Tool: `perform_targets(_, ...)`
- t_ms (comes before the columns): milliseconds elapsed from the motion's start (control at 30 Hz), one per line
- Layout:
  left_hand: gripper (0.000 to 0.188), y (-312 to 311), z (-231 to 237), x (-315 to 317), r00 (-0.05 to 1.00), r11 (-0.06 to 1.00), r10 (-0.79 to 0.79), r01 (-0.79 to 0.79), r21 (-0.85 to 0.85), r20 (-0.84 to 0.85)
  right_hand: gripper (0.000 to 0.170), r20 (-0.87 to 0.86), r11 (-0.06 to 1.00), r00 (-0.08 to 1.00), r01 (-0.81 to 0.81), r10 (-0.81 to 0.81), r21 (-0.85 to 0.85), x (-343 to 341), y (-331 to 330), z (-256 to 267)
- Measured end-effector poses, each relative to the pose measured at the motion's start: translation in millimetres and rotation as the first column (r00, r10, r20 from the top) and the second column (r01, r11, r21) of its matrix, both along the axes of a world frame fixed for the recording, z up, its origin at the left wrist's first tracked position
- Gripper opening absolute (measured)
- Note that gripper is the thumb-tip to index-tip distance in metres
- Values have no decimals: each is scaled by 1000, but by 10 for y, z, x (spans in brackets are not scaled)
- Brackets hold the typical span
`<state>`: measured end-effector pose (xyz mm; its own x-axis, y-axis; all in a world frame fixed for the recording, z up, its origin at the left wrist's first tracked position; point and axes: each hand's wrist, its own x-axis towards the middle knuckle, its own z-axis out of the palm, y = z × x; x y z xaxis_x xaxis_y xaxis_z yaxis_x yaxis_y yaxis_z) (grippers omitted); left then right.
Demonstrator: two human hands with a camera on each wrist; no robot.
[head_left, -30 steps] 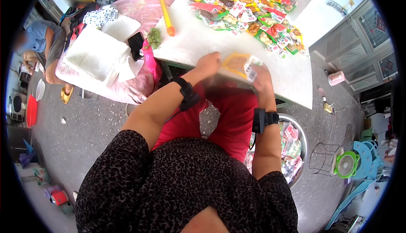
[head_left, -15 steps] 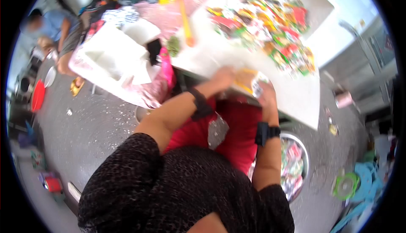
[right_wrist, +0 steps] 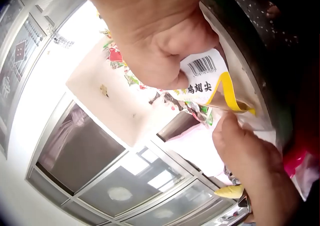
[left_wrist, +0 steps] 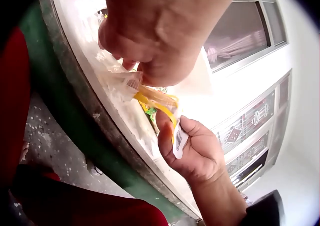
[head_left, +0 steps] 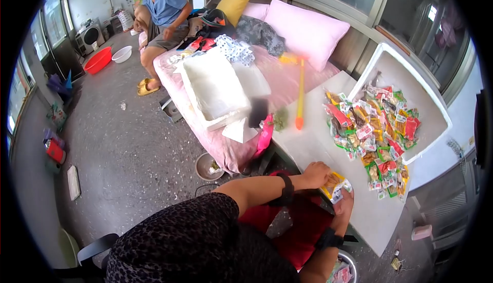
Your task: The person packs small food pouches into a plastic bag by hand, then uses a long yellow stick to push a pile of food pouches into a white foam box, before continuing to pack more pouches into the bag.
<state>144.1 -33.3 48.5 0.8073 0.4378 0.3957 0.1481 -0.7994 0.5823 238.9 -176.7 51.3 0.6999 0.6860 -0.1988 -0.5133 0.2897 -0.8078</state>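
Head and wrist views, as relayed to my distant station; clock directions are read in the head view, with the held packet as centre. The yellow-edged, clear plastic packet with a white printed end [head_left: 337,184] is at the near edge of the pale, smooth worktop [head_left: 370,226], between the person's two hands; I cannot tell whether it touches the surface. The right hand [head_left: 344,204], at 5 o'clock, pinches the printed end between thumb and fingers (the right wrist view gives me a barcode [right_wrist: 201,66] and black characters there). The left hand [head_left: 314,175], at 10 o'clock, has curled fingers and pinches the opposite, transparent end. At 1 o'clock, a heap of small red, green and yellow plastic packets [head_left: 377,139] lies partly on the worktop and partly within a tilted white foam box [head_left: 434,121]. At 11 o'clock, I note a long yellow stick with an orange tip [head_left: 301,98], its tip on the worktop. At 10 o'clock, a rectangular white foam tray [head_left: 213,90] rests on a pink-covered bed [head_left: 283,84]. At 6 o'clock, a round silvery metal basin [head_left: 352,262], partly hidden by the right arm, holds further packets.
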Motion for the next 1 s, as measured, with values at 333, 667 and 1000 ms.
perform_targets(333, 6, -122, -12, -7, 978, 993, -113, 117, -15, 177, 28, 31, 989, 989, 144, -143, -35, -130, 260, -88)
perform_targets(667, 14, -116, -19, -17, 971, 991, -129, 117, 70, 201, 17, 230, 804, 933, -92, 275, -588, -80, 107, 268)
perform_targets(1000, 6, -111, 15, -7, 965, 978, -185, 162, 133, 187, 8, 160, 944, 978, -75, 133, -323, 116, 514, -225)
